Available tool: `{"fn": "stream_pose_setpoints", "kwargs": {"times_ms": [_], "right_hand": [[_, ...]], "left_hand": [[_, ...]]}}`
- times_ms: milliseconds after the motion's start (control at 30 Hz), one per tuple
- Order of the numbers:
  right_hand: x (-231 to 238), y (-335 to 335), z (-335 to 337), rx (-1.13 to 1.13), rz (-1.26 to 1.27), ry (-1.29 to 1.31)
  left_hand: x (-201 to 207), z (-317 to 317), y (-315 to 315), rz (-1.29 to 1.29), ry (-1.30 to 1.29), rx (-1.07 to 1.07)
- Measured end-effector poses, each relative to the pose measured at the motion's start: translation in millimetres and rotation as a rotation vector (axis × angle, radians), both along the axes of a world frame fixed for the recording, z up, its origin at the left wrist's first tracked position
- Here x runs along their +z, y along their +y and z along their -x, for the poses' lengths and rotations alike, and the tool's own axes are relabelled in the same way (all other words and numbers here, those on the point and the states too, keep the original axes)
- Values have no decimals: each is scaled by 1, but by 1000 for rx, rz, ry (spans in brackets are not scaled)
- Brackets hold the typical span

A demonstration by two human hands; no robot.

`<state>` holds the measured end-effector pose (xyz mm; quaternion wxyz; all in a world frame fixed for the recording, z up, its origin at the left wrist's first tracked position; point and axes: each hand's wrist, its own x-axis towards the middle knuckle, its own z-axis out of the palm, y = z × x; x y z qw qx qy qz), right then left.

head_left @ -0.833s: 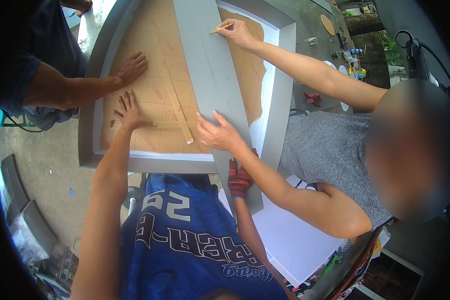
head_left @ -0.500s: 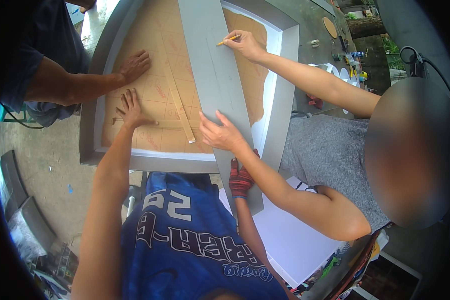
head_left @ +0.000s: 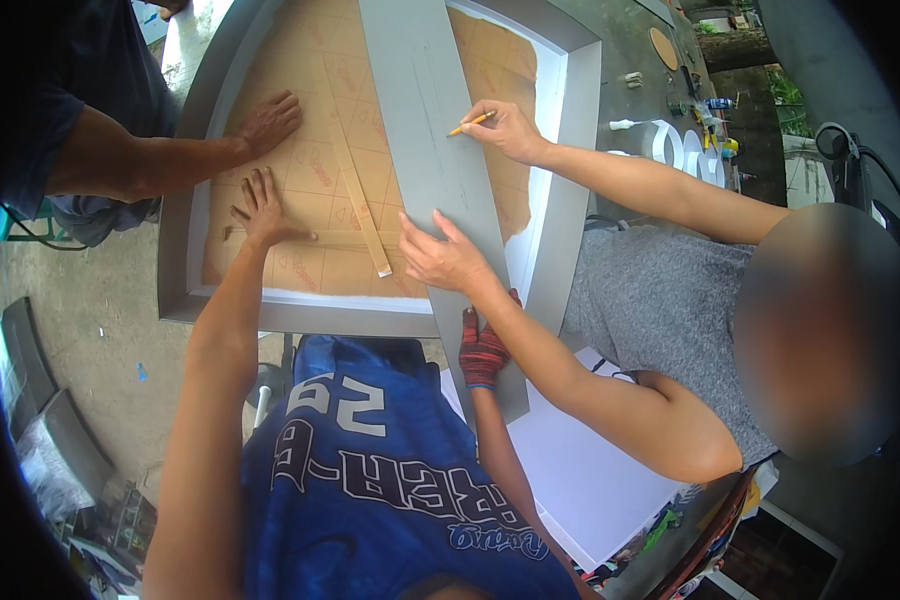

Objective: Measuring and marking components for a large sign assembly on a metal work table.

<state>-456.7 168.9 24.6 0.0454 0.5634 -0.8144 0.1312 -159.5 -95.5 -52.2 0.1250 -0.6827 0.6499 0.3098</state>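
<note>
A: Please, where is the grey board [head_left: 425, 160]?

B: It lies slantwise across the brown-covered panel [head_left: 295, 65]. Its near end passes over the near rim of the grey frame [head_left: 350, 318]; its far end is outside the view. A thin yellowish strip [head_left: 356, 195] lies to its left.

A: And the person's hands?

B: The bare left hand [head_left: 262, 212] rests on the panel, fingers spread apart, holding nothing. The right hand [head_left: 484, 354], in a red and black glove, touches the near part of the board. Its thumb stands apart, but a co-worker's forearm [head_left: 547, 362] hides some fingers, so I cannot tell whether they close around the edge.

A: Who else is touching there?

B: On the right, this co-worker's left hand [head_left: 446, 258] rests at the board, and the right one holds a yellow pencil [head_left: 472, 123] at its surface. On the left, another co-worker's hand [head_left: 272, 122] lies on the panel.

A: How does the board handle, in your opinion?

B: I judge it thin, quite stiff and rather light for its length. The smooth face may slide under a palm, so I would hold it by both long edges, near the ends.
</note>
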Motion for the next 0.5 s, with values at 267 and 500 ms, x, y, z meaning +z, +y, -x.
{"fn": "stream_pose_setpoints", "kwargs": {"times_ms": [267, 500], "right_hand": [[1, 2, 1, -16, -10, 34], [-1, -3, 3, -21, -13, 67]], "left_hand": [[-6, -1, -2, 0, 11, 4], [-10, -2, -5, -21, -4, 0]]}}
